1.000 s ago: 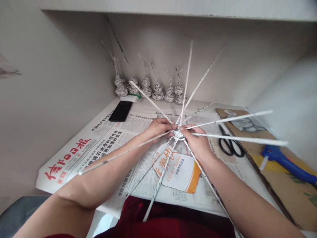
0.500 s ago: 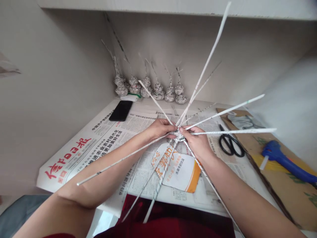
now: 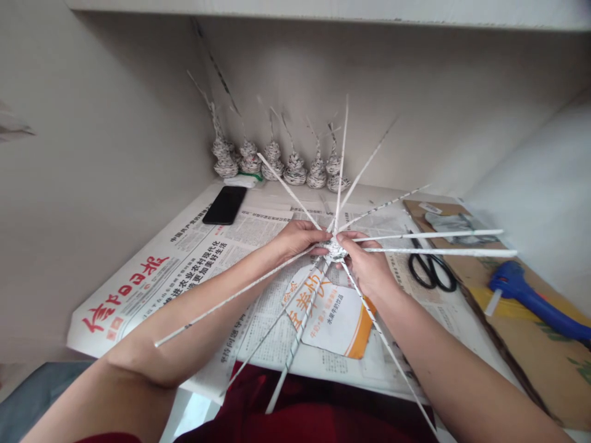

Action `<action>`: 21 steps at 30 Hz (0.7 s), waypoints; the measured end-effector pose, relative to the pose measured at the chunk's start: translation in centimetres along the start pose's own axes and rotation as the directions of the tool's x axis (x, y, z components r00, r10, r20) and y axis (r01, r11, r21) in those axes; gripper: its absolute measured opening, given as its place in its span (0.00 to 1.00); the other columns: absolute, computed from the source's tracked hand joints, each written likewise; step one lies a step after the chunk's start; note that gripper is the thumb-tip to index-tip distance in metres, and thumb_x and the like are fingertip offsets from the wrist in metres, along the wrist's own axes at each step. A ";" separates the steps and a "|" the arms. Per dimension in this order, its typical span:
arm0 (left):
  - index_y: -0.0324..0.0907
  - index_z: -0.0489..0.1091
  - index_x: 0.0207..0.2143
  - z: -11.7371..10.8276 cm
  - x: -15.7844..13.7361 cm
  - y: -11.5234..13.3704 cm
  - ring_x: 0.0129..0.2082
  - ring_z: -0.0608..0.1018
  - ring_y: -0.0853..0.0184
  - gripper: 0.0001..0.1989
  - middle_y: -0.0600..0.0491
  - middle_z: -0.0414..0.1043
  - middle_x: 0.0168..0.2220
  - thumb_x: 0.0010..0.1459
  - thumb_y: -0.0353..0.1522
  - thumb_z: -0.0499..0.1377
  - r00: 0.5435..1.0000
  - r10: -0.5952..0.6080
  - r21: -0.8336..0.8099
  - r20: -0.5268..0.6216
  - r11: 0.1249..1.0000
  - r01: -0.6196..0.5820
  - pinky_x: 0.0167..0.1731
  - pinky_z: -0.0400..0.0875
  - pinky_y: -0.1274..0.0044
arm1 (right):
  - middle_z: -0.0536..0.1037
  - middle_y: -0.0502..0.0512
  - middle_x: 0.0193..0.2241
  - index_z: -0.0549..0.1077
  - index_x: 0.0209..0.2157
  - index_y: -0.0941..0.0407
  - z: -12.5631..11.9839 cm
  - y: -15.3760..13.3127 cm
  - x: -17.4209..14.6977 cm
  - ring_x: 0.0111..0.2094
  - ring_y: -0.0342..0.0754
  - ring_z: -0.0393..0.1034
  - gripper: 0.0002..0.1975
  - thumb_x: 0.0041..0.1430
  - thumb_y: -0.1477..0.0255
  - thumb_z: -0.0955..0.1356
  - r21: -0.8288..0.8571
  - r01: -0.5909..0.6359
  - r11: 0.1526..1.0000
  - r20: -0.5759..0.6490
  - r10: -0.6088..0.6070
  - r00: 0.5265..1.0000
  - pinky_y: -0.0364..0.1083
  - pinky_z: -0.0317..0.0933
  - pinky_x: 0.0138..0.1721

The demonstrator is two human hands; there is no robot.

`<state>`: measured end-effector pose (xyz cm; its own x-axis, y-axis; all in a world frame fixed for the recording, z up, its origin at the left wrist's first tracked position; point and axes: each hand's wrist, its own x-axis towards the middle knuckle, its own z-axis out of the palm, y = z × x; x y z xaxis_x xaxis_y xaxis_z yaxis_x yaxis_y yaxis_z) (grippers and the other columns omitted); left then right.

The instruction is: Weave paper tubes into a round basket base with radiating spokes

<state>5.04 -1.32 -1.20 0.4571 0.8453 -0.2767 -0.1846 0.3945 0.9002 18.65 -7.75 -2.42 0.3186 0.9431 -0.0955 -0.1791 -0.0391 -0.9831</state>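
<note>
Small pale woven hub [image 3: 337, 249], held up; thin white rods [image 3: 443, 251] radiating outward.

Gourd shapes [image 3: 294, 171] lining the back wall [image 3: 415, 92], tools lying off to the right.

On my feed, these small woven shapes are standing in a row, thin stems poking upward, with a white packet [image 3: 241, 181] edged in green lying at the foot of the left ones. A black phone [image 3: 225, 205] is resting on the newspaper [image 3: 124, 301], which is covering much of the surface [image 3: 277, 195]. Nearer, I'm seeing a printed card [image 3: 341, 329] with an orange edge lying on the newsprint. To the right, I'm making out black-handled scissors [image 3: 430, 271] lying just beside brown cardboard [image 3: 530, 363], which is carrying a blue glue gun [image 3: 530, 295] and some see-through plastic [image 3: 455, 225].
</note>
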 end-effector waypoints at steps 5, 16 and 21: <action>0.34 0.74 0.27 0.0 -0.1 0.2 0.25 0.78 0.68 0.05 0.50 0.76 0.25 0.44 0.22 0.66 1.000 0.004 -0.010 -0.014 1.000 -0.004 0.26 0.76 0.79 | 0.75 0.50 0.24 0.75 0.32 0.57 0.0 0.0 -0.2 0.19 0.42 0.68 0.15 0.42 0.64 0.75 -0.044 0.055 0.998 -0.011 -0.055 0.998 0.40 0.64 0.18; 0.35 0.73 0.26 0.4 -0.6 0.6 0.22 0.76 0.71 0.06 0.56 0.73 0.23 0.44 0.21 0.64 0.997 0.073 0.142 -0.037 0.988 -0.067 0.26 0.75 0.78 | 0.78 0.51 0.26 0.75 0.31 0.57 -0.5 0.6 0.1 0.21 0.43 0.70 0.17 0.42 0.61 0.75 -0.072 0.058 0.996 -0.018 -0.059 0.998 0.41 0.66 0.19; 0.35 0.74 0.25 0.2 -0.5 0.7 0.23 0.77 0.71 0.03 0.54 0.75 0.24 0.46 0.21 0.62 0.998 0.062 0.177 0.004 0.982 -0.062 0.26 0.75 0.79 | 0.76 0.49 0.24 0.74 0.31 0.57 -0.2 0.5 0.2 0.20 0.41 0.68 0.18 0.39 0.64 0.77 0.039 0.014 0.999 0.007 -0.015 1.000 0.40 0.65 0.18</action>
<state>4.86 -1.56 -0.41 0.4486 0.8666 -0.2186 -0.0557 0.2713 0.9609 18.79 -7.63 -2.96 0.3142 0.9460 -0.0799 -0.2105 -0.0126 -0.9775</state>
